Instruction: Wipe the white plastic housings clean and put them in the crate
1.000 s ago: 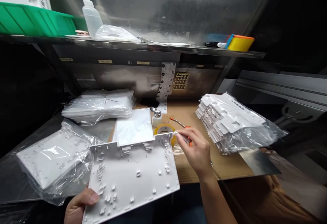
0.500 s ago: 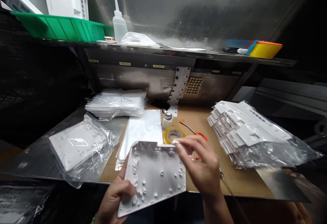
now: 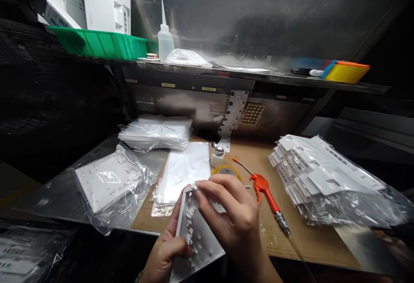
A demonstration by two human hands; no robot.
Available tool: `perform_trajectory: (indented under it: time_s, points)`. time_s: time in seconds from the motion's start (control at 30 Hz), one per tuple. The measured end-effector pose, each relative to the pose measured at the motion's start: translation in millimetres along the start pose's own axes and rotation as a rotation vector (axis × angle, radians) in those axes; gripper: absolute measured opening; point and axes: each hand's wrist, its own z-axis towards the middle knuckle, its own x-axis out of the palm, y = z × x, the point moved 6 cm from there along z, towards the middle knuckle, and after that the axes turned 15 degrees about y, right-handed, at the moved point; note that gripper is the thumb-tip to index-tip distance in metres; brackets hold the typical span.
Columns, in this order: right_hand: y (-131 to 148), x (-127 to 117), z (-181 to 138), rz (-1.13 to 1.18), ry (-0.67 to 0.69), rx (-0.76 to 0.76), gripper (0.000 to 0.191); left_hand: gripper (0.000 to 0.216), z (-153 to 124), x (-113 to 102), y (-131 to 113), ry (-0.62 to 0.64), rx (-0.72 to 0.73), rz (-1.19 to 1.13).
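Observation:
My left hand [image 3: 170,248] grips a white moulded plastic panel [image 3: 207,242] by its left edge, thumb on the inner face among small raised clips. The panel is tilted above the table's front edge. At its upper left corner, my right hand [image 3: 231,214] has thumb and fingers pinched together against the rim. Something small and white shows at those fingertips, but its kind is unclear. The right hand covers part of the panel's upper side. Behind it lies a yellow tape roll [image 3: 231,171], partly hidden. An orange air blow gun [image 3: 265,190] lies to the right.
Clear plastic bags [image 3: 186,169] lie behind the panel. A bagged panel [image 3: 106,179] and a bag stack [image 3: 158,132] are at left. Bagged white parts [image 3: 323,175] lie at right. A pump bottle [image 3: 218,156] stands behind the tape. The shelf above holds a green bin [image 3: 97,44] and squeeze bottle [image 3: 165,41].
The panel has turned and tilted in my left hand. My right hand has moved left from the panel's upper right corner to its upper left corner. The view has shifted, showing more of the blow gun.

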Motion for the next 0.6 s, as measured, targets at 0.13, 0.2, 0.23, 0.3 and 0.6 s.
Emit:
perform_trajectory:
  time_s: [0.13,0.2,0.23,0.3,0.6]
  points:
    - [-5.6,5.5,4.2,-0.024,0.088,0.035,0.012,0.115,-0.2,-3.3,1.6,-0.026,-0.01,-0.032]
    - [-13.6,2.8,3.9,-0.015,0.104,0.067,0.011,0.115,0.1,-5.5,-0.2,-0.021,0.0,-0.057]
    - [-18.2,-1.3,3.2,-0.002,0.087,0.078,0.011,0.114,0.2,-6.6,-2.1,-0.01,0.012,-0.064]
    - [-30.5,-13.9,0.5,0.023,0.021,0.113,0.012,0.109,0.1,-10.3,-7.0,0.014,0.032,-0.062]
    - [-160.1,-1.0,-28.0,-0.167,0.058,0.517,0.023,0.083,-20.2,-129.0,-39.1,-0.015,0.094,-0.086]
